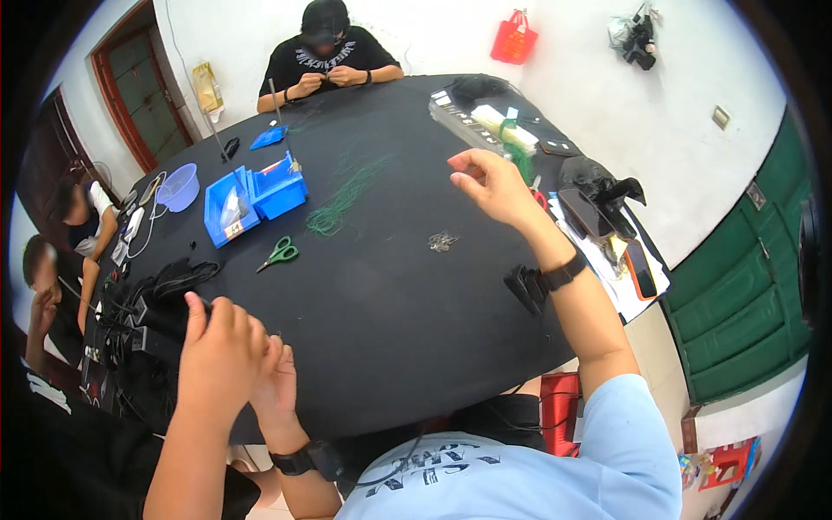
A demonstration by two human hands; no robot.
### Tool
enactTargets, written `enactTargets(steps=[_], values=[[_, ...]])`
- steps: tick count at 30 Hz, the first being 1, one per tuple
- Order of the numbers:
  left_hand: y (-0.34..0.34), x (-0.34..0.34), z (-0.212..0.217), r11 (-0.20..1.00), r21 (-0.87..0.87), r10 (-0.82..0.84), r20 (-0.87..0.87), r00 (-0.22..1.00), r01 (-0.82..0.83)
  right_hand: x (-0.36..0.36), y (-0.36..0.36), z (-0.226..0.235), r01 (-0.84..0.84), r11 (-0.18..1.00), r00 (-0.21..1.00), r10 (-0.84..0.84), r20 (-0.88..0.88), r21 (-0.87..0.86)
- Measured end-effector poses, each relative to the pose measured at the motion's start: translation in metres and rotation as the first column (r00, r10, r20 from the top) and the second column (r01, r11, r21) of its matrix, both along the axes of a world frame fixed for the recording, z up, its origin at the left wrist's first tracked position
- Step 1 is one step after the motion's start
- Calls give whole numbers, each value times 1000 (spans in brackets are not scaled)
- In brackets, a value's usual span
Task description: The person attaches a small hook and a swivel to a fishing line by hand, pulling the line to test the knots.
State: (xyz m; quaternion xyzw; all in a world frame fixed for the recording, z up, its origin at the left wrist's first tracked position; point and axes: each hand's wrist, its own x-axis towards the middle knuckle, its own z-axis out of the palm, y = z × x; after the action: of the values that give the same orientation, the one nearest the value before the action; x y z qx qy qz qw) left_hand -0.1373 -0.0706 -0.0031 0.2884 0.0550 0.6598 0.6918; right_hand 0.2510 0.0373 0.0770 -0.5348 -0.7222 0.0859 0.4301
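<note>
A white-walled room with a green door [737,286] at right and a dark, round-edged tabletop [373,321] at centre. The wearer, in a light-blue shirt [520,477], sits at the near edge; each wrist bears a black band. The right hand [501,188] is raised above the tabletop, its fingers bent and the tips of thumb and index finger close together; whether anything thin lies between them cannot be told. The left hand [276,386] is partly hidden behind the hand of a neighbour [218,347], which reaches in from the lower left; its fingers are curled, and whether they grip anything cannot be told.

A small heap of metal pieces [443,242] lies on the tabletop below and to the left of the right hand. Farther left, a loose spread of green threads [342,204] extends towards the far side, with green-handled scissors [282,252] near its lower end and blue trays [279,204] beside it. A purple bowl [179,188] stands beyond the trays. At the right edge, phones [641,270] rest on papers. Across the tabletop, a person in black [286,65] brings both hands together.
</note>
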Motion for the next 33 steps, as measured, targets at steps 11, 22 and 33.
enactTargets(steps=[11, 22, 33], values=[[22, 22, 11, 982, -136, 147, 108, 983, -132, 77, 6, -33, 40, 863, 996, 7, 90, -504], [176, 94, -25, 795, 157, 366, -895, 257, -585, 42, 2, -48, -188, 870, 982, 155, -110, -456], [196, 106, -71, 708, 554, 440, -831, -341, -438, 59, 5, -34, -131, 913, 980, 61, -187, -387]])
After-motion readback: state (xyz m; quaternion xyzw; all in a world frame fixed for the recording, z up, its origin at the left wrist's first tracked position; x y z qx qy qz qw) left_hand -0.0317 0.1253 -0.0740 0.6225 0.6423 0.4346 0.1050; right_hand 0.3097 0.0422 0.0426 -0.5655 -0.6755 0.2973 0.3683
